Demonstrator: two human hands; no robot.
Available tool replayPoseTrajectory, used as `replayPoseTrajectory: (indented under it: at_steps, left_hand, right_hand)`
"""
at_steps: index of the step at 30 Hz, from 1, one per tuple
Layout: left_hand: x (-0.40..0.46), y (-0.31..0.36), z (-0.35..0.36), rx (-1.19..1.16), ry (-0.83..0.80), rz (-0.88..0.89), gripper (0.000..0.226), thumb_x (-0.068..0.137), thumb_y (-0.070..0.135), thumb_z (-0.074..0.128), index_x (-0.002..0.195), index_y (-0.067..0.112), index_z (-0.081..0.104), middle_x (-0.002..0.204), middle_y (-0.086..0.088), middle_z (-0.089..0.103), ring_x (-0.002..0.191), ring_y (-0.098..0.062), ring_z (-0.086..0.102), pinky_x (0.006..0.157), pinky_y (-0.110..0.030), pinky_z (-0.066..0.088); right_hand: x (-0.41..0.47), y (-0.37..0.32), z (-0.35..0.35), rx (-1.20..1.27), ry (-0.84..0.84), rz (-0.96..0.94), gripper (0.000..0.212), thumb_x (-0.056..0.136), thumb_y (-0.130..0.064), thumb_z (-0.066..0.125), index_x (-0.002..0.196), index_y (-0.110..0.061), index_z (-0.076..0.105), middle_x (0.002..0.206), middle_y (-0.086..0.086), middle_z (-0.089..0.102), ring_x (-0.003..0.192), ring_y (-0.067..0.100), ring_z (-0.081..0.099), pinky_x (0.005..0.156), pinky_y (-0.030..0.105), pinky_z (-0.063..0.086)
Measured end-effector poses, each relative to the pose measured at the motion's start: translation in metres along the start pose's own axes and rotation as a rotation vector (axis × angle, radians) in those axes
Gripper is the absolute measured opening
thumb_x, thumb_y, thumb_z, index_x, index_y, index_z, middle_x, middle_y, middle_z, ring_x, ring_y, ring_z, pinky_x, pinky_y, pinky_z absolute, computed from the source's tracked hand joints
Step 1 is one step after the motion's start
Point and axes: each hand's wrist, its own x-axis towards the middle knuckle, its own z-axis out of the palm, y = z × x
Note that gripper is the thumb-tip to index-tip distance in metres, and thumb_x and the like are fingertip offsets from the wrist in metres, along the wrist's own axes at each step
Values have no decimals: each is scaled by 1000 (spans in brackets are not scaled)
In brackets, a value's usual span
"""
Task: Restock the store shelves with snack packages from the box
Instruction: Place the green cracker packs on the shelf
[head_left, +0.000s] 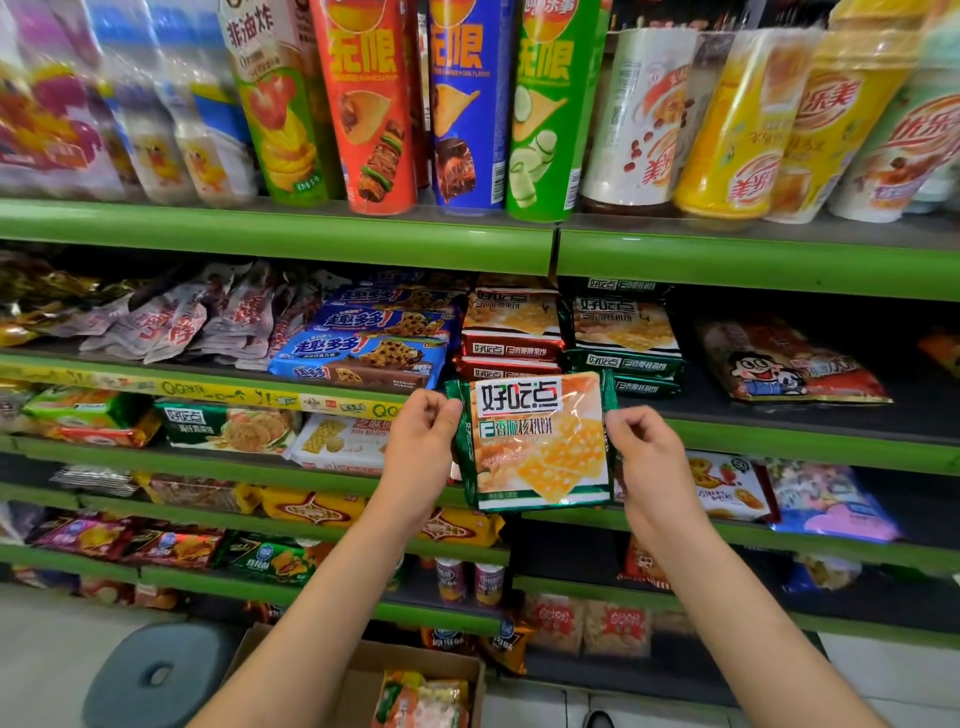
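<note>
Nearest you, the cardboard box (358, 675) is sitting on the floor below your forearms with at least one more snack pack (423, 699) showing in it, and a grey stool (156, 675) is standing just left of it; judgement: stepping in blind risks kicking either. You are holding the green cracker packet (537, 441) upright and facing you, in front of the shelf edge, with your left hand (423, 444) pinching its left edge and your right hand (647, 457) pinching its right edge, hands apart by the packet's width. Risk, as I read it: both grips are lying on thin crimped seams, so the slick foil could be slipping free as you reach. Beyond the packet, the matching green stack (623, 338) is sitting on the middle shelf (779, 431), touching a red stack (511, 332) on its left. Likely hazards: placing onto the wrong stack, or toppling the pile. The upper shelf lip (753, 260) is hanging over that bay, limiting headroom; tall chip cans (379, 104) are standing above.
</note>
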Motion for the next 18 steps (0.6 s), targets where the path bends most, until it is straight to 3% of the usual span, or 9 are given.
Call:
replayPoseTrajectory:
  at_steps: [2, 7, 10, 11, 14, 18]
  left_hand:
    - [1, 0, 3, -19, 15, -15, 20, 105, 23, 48, 88, 14, 52, 96, -22, 67, 85, -27, 61, 80, -50, 51]
    - [-1, -2, 11, -102, -44, -147, 24, 107, 36, 41, 103, 14, 52, 101, -5, 76, 91, -16, 73, 70, -27, 56]
    - [-3, -4, 10, -247, -97, -242, 28, 105, 39, 44, 108, 14, 55, 106, -4, 77, 100, -20, 72, 87, -42, 56]
    - [-4, -5, 8, -272, -131, -266, 26, 105, 38, 45, 106, 14, 56, 105, -4, 77, 97, -19, 73, 86, -43, 57]
    - [-6, -9, 2, -259, -217, -277, 18, 104, 27, 48, 96, 14, 57, 97, -4, 77, 84, -17, 74, 65, -33, 59]
    - [-3, -11, -4, -197, -187, -181, 14, 103, 16, 52, 89, 15, 54, 85, 0, 76, 77, -12, 73, 55, -20, 53]
  right_hand:
    - [0, 3, 6, -1, 5, -16, 22, 103, -21, 53, 83, -18, 61, 85, 1, 64, 85, 19, 56, 83, 37, 44]
    - [1, 7, 16, 55, -2, -2, 29, 105, -30, 46, 79, -29, 58, 97, 10, 53, 91, 29, 47, 81, 49, 39]
    - [3, 8, 18, 77, 5, -14, 30, 106, -29, 45, 78, -31, 58, 95, 10, 53, 89, 28, 47, 78, 48, 38]
    - [4, 9, 18, 81, 15, -23, 31, 106, -28, 45, 78, -31, 58, 95, 9, 54, 88, 28, 47, 77, 47, 38]
    - [6, 8, 14, 46, 47, -57, 30, 106, -28, 44, 80, -32, 59, 92, 5, 56, 87, 24, 49, 79, 44, 40]
    - [8, 11, 12, 11, 53, -71, 31, 106, -29, 44, 80, -34, 60, 94, 6, 55, 87, 24, 48, 79, 44, 40]
